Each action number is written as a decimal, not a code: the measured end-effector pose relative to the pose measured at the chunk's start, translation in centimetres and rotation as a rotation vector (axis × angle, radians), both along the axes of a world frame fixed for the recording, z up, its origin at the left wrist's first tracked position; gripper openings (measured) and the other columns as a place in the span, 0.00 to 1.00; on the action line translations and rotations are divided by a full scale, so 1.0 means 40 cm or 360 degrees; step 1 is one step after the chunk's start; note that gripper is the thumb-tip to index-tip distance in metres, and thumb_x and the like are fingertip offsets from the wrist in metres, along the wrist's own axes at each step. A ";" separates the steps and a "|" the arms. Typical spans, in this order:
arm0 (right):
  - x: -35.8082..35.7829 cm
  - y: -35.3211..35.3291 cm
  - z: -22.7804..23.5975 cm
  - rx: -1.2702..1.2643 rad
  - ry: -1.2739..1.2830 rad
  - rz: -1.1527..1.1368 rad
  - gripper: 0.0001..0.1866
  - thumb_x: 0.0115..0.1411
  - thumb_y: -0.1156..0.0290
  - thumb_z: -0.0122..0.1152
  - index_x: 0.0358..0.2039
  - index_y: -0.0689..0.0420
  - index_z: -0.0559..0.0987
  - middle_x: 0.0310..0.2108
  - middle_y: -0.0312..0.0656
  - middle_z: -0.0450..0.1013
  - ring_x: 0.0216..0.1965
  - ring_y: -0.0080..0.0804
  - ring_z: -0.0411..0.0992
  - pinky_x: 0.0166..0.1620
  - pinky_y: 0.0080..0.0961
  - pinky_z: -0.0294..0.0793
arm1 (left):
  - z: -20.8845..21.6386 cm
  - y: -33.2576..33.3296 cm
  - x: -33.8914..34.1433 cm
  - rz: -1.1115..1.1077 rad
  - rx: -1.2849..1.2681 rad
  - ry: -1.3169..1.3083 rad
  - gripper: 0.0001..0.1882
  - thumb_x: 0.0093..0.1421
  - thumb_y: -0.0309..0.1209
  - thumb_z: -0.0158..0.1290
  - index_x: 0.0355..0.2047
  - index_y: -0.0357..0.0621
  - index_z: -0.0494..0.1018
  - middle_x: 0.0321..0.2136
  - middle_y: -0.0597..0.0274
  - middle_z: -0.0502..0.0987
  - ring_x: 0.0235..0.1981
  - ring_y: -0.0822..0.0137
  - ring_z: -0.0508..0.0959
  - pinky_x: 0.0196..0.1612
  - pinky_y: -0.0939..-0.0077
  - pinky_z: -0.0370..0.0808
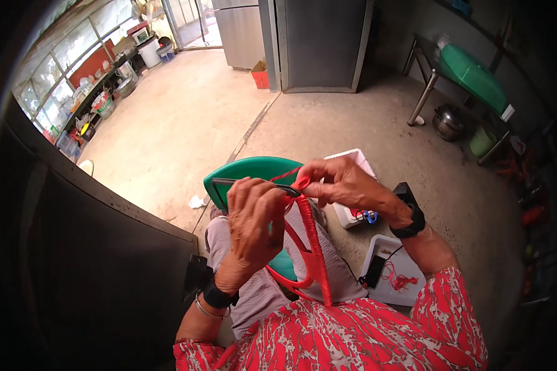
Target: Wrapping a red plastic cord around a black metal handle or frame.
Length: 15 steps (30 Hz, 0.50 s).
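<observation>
The red cord-wrapped hoop (312,247) runs lengthwise toward the body, its top pinched in the right hand (346,182), the left hand (254,219) clenching the dark frame (220,184) just beside it.

red woven cord (312,238), looped over dark wire frame (229,183), hanging lapward

Head view: left hand (254,219) closed round dark wire frame (220,185); right hand (343,182) pinched red cord (309,232) at frame's top edge, w/ wrapped cord hanging down to lap. Green plastic stool (247,170) lay behind hands; white tray (408,278) w/ red thread on concrete floor (185,123) to the right; metal pot (449,122) under table, far right
</observation>
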State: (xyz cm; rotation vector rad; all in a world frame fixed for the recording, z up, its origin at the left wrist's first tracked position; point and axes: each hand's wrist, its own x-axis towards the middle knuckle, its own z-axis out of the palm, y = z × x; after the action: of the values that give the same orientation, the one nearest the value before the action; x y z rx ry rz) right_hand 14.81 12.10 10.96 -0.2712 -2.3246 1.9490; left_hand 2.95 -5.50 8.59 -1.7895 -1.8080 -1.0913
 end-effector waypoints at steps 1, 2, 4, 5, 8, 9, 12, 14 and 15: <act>0.002 0.006 0.025 -0.0019 0.0017 -0.0059 0.09 0.57 0.71 0.62 0.38 0.58 0.77 0.29 0.31 0.75 0.26 0.13 0.69 0.27 0.12 0.70 | 0.000 -0.006 0.001 0.0048 0.0132 -0.0110 0.15 0.46 0.19 0.56 0.36 0.41 0.70 0.32 0.55 0.73 0.39 0.56 0.72 0.48 0.60 0.64; 0.002 0.021 0.024 -0.0051 0.0028 -0.0115 0.09 0.57 0.72 0.61 0.39 0.57 0.77 0.31 0.30 0.75 0.27 0.13 0.69 0.28 0.12 0.69 | 0.001 -0.011 0.001 0.0088 0.0264 -0.0223 0.15 0.47 0.19 0.54 0.37 0.41 0.69 0.32 0.56 0.73 0.39 0.56 0.71 0.48 0.59 0.64; 0.006 0.039 0.038 -0.0027 0.0115 -0.0140 0.10 0.56 0.72 0.63 0.39 0.58 0.77 0.32 0.31 0.75 0.29 0.13 0.70 0.30 0.12 0.69 | 0.004 -0.019 0.010 0.0045 0.0291 -0.0261 0.11 0.50 0.18 0.54 0.36 0.39 0.71 0.30 0.57 0.73 0.34 0.59 0.73 0.41 0.65 0.68; -0.001 0.045 0.025 -0.0153 0.0297 -0.0135 0.11 0.55 0.71 0.65 0.38 0.59 0.76 0.33 0.33 0.76 0.31 0.13 0.71 0.31 0.11 0.70 | -0.007 -0.029 0.028 0.0066 0.0318 -0.0605 0.07 0.53 0.19 0.54 0.34 0.38 0.71 0.28 0.57 0.73 0.31 0.62 0.73 0.37 0.69 0.68; 0.009 0.055 0.075 -0.0223 0.0402 -0.0221 0.12 0.54 0.71 0.66 0.37 0.60 0.76 0.33 0.34 0.76 0.32 0.13 0.71 0.33 0.10 0.71 | -0.039 -0.046 0.073 0.0036 0.0213 -0.1324 0.04 0.58 0.24 0.54 0.32 0.33 0.73 0.25 0.60 0.74 0.24 0.72 0.73 0.29 0.80 0.68; 0.022 0.063 0.098 -0.0036 0.0328 -0.0274 0.13 0.53 0.71 0.67 0.37 0.61 0.76 0.32 0.34 0.76 0.31 0.14 0.71 0.36 0.12 0.72 | -0.043 -0.044 0.087 -0.0062 0.0134 -0.1587 0.06 0.59 0.25 0.54 0.34 0.33 0.74 0.27 0.60 0.75 0.26 0.72 0.74 0.30 0.81 0.70; 0.039 0.078 0.145 0.0113 0.0669 -0.0182 0.13 0.50 0.71 0.69 0.36 0.58 0.76 0.40 0.39 0.74 0.37 0.19 0.71 0.43 0.16 0.72 | -0.026 -0.026 0.113 -0.0294 0.0128 -0.2294 0.13 0.59 0.29 0.55 0.41 0.32 0.73 0.33 0.58 0.77 0.31 0.71 0.78 0.36 0.80 0.75; 0.036 0.057 0.174 0.0087 0.0753 -0.0143 0.14 0.48 0.71 0.69 0.35 0.57 0.75 0.46 0.43 0.71 0.45 0.26 0.69 0.48 0.22 0.69 | -0.047 -0.011 0.101 -0.0554 0.0154 -0.2792 0.16 0.60 0.29 0.53 0.44 0.30 0.70 0.36 0.49 0.78 0.36 0.64 0.79 0.43 0.74 0.75; 0.029 0.045 0.182 0.0055 0.0836 -0.0106 0.15 0.46 0.71 0.69 0.33 0.56 0.74 0.51 0.48 0.67 0.53 0.33 0.66 0.54 0.28 0.65 | -0.032 -0.004 0.108 -0.0693 0.0133 -0.2959 0.18 0.60 0.30 0.53 0.47 0.30 0.67 0.37 0.47 0.77 0.38 0.58 0.79 0.46 0.70 0.75</act>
State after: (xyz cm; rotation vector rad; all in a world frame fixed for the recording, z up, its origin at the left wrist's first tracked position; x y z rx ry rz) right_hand 15.96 13.90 18.23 0.1509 -1.9740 1.6880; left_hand 7.27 -5.65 7.32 -0.7850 -1.7651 -3.5933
